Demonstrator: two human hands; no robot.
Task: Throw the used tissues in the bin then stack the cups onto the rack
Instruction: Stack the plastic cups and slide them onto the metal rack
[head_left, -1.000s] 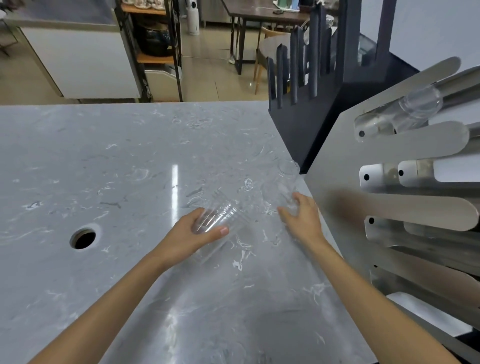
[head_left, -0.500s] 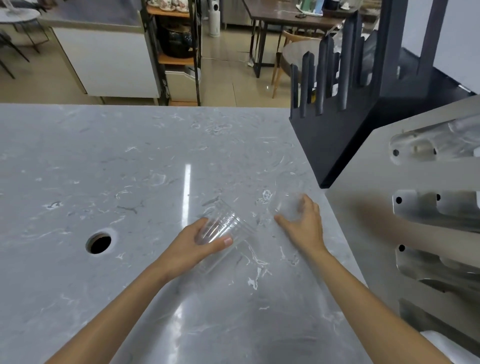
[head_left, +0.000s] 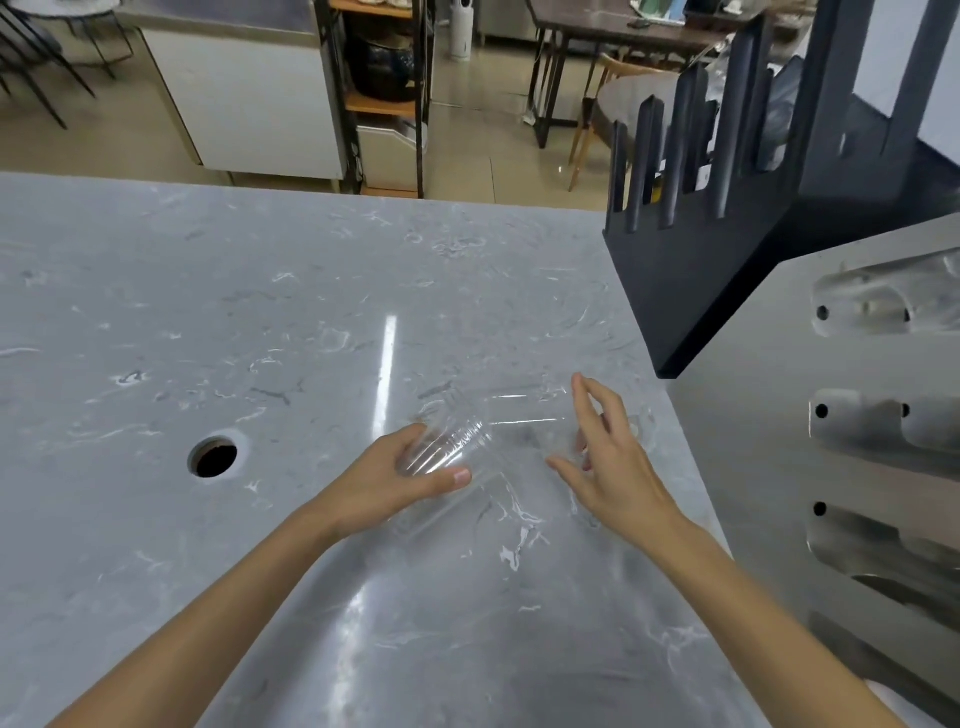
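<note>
**Two clear cups between the hands**

The left hand (head_left: 395, 475) curls around a ribbed clear cup (head_left: 447, 447) lying on its side, thumb across the front. The right hand (head_left: 608, 462) has fingers spread and loose beside a second clear cup (head_left: 535, 415); firm grip cannot be told. The metal rack (head_left: 769, 415) stands just right. The grey marble counter (head_left: 208, 312), with a round hole (head_left: 214, 457) at left, lies open far and left.

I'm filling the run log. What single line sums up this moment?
left hand: gripping ribbed clear cup | right hand: fingers spread at second clear cup | surface: grey marble counter | steel rack: right
</note>
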